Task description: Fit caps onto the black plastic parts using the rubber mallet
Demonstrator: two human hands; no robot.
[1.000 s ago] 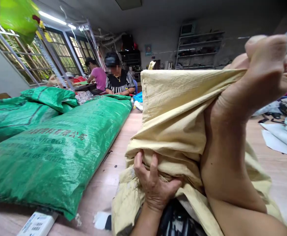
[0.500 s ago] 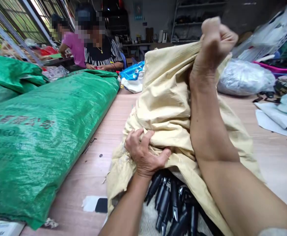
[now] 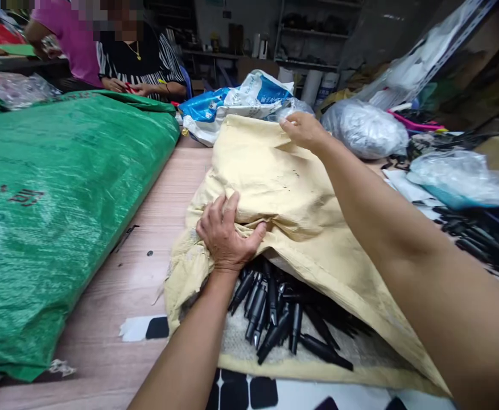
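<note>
A pale yellow woven sack (image 3: 270, 165) lies on the table, its mouth towards me. Near the mouth, my left hand (image 3: 227, 236) bears down on the sack, its fingers and thumb bent around a fold of the cloth. At the far end my right hand (image 3: 302, 130) pinches the sack's top edge, the arm reaching over its right side. Out of the mouth spill several slim black pen-like pieces (image 3: 270, 307) with tapered ends, some with shiny metal-looking tips. They rest on the whitish inner face of the sack; those deeper inside are hidden.
A bulky green woven bag (image 3: 74, 165) fills the left side. Blue and white bags (image 3: 249, 97) and a clear plastic bundle (image 3: 364, 128) lie behind the sack. Black parts (image 3: 479, 239) are heaped at the right. Two people sit at the back left; one person's hands (image 3: 136, 88) hold something red.
My right hand has come down from high up, and the sack's raised far end has sunk with it. More black pieces lie exposed at the mouth. The view has shifted.
</note>
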